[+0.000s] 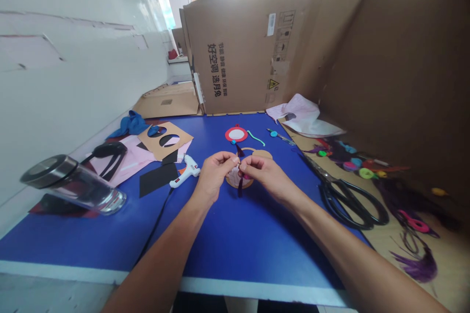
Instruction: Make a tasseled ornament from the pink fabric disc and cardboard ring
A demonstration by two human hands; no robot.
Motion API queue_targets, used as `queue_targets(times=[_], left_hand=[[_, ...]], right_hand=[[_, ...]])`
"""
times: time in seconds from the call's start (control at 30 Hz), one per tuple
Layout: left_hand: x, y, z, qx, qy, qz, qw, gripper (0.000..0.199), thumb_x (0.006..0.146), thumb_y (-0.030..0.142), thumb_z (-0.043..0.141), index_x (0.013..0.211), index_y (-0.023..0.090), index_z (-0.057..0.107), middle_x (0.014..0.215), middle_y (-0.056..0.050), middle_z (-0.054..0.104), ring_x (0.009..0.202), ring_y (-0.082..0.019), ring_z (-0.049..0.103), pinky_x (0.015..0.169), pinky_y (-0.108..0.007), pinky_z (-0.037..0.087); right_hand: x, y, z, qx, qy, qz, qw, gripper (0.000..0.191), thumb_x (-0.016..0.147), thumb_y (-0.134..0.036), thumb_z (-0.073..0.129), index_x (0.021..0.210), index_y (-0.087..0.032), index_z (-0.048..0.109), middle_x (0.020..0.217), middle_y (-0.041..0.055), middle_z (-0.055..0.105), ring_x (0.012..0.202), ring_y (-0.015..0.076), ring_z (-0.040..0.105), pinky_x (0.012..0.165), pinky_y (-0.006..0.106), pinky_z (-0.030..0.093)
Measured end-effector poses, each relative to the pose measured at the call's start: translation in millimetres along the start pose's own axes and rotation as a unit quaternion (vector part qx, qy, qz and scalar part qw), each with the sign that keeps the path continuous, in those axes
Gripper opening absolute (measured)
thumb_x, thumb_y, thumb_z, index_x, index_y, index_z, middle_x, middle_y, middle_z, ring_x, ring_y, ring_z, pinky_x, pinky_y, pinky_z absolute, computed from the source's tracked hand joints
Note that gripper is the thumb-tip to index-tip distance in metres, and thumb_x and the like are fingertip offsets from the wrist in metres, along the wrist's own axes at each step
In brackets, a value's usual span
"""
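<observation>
My left hand (217, 170) and my right hand (265, 174) meet over the middle of the blue table (220, 249), fingertips pinched nearly together. Between them is a small dark piece with thin strands, too small to make out fully. Under the fingertips lies a round brown-edged piece with a pale centre (233, 179). Another tan disc (262, 155) shows just behind my right hand. Farther back are a red ring with a white middle (236, 134) and a green strip (256, 138).
To the left are a white glue gun (187, 171), black sheets (157, 180), cut cardboard (165, 140) and a glass bottle (79, 186). Large black scissors (348, 200), colourful small parts (354, 164) and a purple tassel (420, 264) lie right. A cardboard wall (246, 58) stands behind.
</observation>
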State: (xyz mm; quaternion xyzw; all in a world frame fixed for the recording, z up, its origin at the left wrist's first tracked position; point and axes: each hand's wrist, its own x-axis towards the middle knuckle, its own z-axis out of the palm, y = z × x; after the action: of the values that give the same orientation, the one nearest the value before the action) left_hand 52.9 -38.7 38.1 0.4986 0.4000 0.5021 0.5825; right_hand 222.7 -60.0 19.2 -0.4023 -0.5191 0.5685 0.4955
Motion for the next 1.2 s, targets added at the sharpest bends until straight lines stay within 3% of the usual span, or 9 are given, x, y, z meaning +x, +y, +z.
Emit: queue_targets(times=[0.4,0.7,1.07,1.2], left_hand=[[2.4,-5.6,2.2,0.003,0.044,0.025,0.999,0.02,0.071,0.034,0.084,0.076,0.017,0.073,0.068,0.002,0.065,0.059,-0.009,0.051,0.058,-0.023,0.04],[2.8,-5.0,2.9,0.01,0.046,0.019,0.999,0.022,0.069,0.036,0.083,0.075,0.017,0.073,0.067,0.002,0.064,0.059,-0.009,0.049,0.057,-0.023,0.038],[3.9,-8.1,5.1,0.01,0.046,0.004,0.999,0.019,0.069,0.033,0.083,0.074,0.017,0.073,0.067,0.002,0.064,0.058,-0.009,0.05,0.058,-0.023,0.038],[5.4,-9.9,1.8,-0.006,0.024,-0.006,1.0,0.026,0.074,0.04,0.084,0.082,0.017,0.076,0.07,0.001,0.065,0.061,-0.01,0.053,0.059,-0.023,0.04]], right_hand=[[1.9,5.1,1.9,-0.006,0.0,0.002,1.0,0.041,0.077,-0.055,0.086,0.087,-0.019,0.07,0.081,0.0016,0.073,0.073,0.0165,0.065,0.074,0.031,0.051],[2.4,6.5,2.8,-0.019,0.004,-0.041,0.999,0.038,0.083,-0.057,0.082,0.084,-0.02,0.072,0.082,0.001,0.071,0.074,0.0163,0.062,0.074,0.031,0.049],[3.1,6.8,2.7,-0.047,0.01,-0.032,0.998,0.039,0.082,-0.058,0.08,0.08,-0.019,0.07,0.077,0.0005,0.068,0.069,0.0151,0.058,0.069,0.029,0.045],[2.4,4.8,2.8,-0.028,0.011,-0.023,0.999,0.04,0.081,-0.058,0.081,0.079,-0.02,0.069,0.077,0.0003,0.069,0.071,0.0153,0.058,0.071,0.03,0.045]])
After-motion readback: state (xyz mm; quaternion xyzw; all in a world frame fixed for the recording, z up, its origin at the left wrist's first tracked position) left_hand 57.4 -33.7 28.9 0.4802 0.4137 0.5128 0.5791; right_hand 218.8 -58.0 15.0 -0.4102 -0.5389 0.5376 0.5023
